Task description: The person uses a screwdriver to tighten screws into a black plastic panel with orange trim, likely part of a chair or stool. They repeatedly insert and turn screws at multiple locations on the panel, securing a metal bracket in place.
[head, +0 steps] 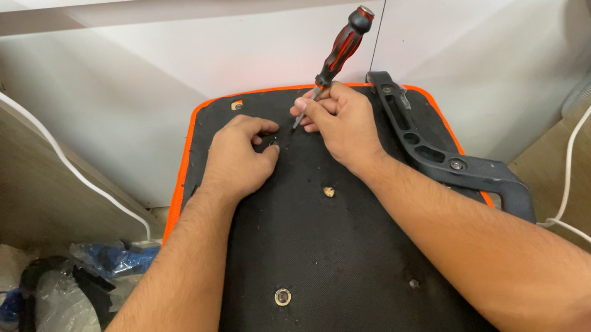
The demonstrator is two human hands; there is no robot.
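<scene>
- Head view: the right hand (342,124) is closing its fingers around the shaft of a screwdriver (336,59) with a red-and-black handle, the handle tilting up and away beyond the knuckles, the tip slanting down toward the left fingertips.
- The left hand (241,156) is lying curled on the black panel (341,261) with orange edging, fingertips pinching at a small spot just beside the tip (whatever they are pinching is too small to tell).
- A black plastic armrest (440,154) is lying just right of the right fingers.
- A metal insert (329,191) is sitting below both hands.
</scene>
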